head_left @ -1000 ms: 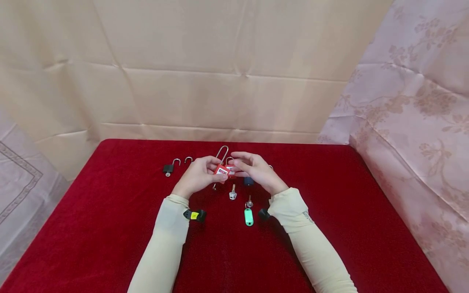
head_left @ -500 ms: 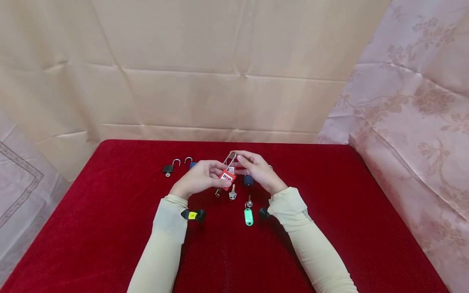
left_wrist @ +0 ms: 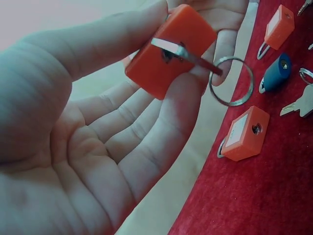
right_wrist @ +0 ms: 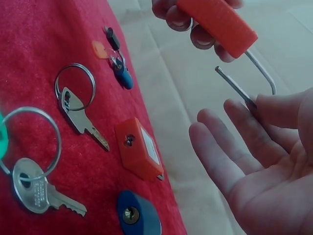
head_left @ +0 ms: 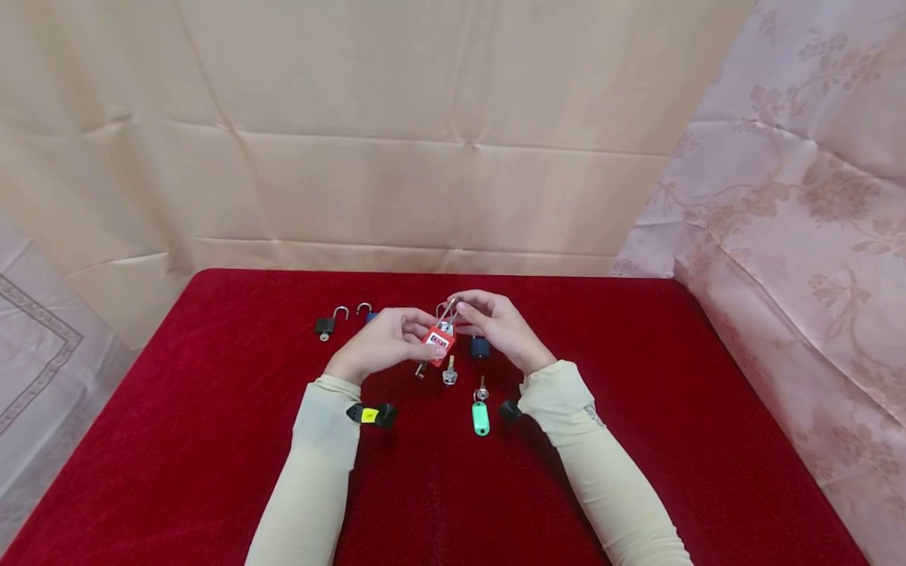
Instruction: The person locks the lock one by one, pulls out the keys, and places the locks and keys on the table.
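Observation:
My left hand point(head_left: 385, 342) holds a red padlock point(left_wrist: 193, 32) by its body, raised above the table, thumb on one side and fingers on the other. A key point(left_wrist: 168, 45) sits in its keyhole, with a metal ring point(left_wrist: 251, 81) hanging from it. My right hand point(head_left: 499, 326) pinches the bend of the padlock's long shackle point(right_wrist: 234, 84) between thumb and fingers. One end of the shackle stands free of the body in the right wrist view. Below lie another red padlock point(right_wrist: 134, 152) and a dark blue padlock point(head_left: 480, 347).
A loose key point(head_left: 450, 372) and a key with a green tag point(head_left: 480, 420) lie nearer me on the red cloth point(head_left: 439, 487). To the left are a black padlock point(head_left: 325, 326) with its shackle open and a blue one point(right_wrist: 123, 76), partly behind my left hand in the head view.
The padlock has shifted right and toward me in my left hand, its shackle tilting right. My right fingers, beside the padlock one second ago, now pinch the shackle's bend.

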A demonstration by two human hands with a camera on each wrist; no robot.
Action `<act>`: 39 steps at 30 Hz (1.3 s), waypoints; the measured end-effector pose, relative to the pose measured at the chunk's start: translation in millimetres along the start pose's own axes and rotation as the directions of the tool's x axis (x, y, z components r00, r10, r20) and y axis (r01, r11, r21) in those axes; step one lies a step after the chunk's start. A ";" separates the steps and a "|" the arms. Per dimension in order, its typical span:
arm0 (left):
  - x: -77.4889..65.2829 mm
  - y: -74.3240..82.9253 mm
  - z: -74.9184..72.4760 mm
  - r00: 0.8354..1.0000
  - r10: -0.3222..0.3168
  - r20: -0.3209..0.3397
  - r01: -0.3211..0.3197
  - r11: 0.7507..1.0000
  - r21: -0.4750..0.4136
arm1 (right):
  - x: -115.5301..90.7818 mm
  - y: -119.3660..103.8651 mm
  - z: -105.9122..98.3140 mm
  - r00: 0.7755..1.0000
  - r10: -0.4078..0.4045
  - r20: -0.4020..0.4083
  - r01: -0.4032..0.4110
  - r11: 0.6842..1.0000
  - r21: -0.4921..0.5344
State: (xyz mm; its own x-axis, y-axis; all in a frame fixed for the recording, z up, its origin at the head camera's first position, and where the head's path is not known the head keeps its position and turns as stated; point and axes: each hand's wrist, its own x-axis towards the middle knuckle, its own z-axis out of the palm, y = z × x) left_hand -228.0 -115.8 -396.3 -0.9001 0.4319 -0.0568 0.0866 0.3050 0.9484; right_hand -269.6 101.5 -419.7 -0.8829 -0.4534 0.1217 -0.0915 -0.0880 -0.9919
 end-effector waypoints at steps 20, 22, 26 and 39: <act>1.0 -0.7 -1.5 0.992 -0.025 -0.127 0.029 0.999 0.030 | 0.1 -2.6 -1.5 0.997 -0.046 -0.062 0.042 0.996 -0.074; 1.4 -0.8 -1.6 0.990 -0.024 -0.135 0.030 0.999 0.041 | -0.1 -3.1 -1.5 0.996 -0.053 -0.068 0.047 0.996 -0.079; 1.7 -0.8 -1.4 0.989 -0.026 -0.149 0.035 0.998 0.061 | -0.8 -4.5 -0.4 0.995 -0.059 -0.079 0.054 0.997 -0.062; 2.8 0.2 1.1 0.987 -0.016 -0.162 0.026 0.998 0.056 | -2.6 -6.9 2.1 0.998 -0.054 -0.020 0.053 0.997 -0.064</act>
State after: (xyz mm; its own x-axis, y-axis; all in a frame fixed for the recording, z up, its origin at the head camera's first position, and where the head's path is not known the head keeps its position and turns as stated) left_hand -230.1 -113.6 -396.7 -0.9588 0.2834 -0.0210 0.0869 0.3627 0.9278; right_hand -265.7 101.4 -413.1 -0.8855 -0.4306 0.1744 -0.1673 -0.0546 -0.9844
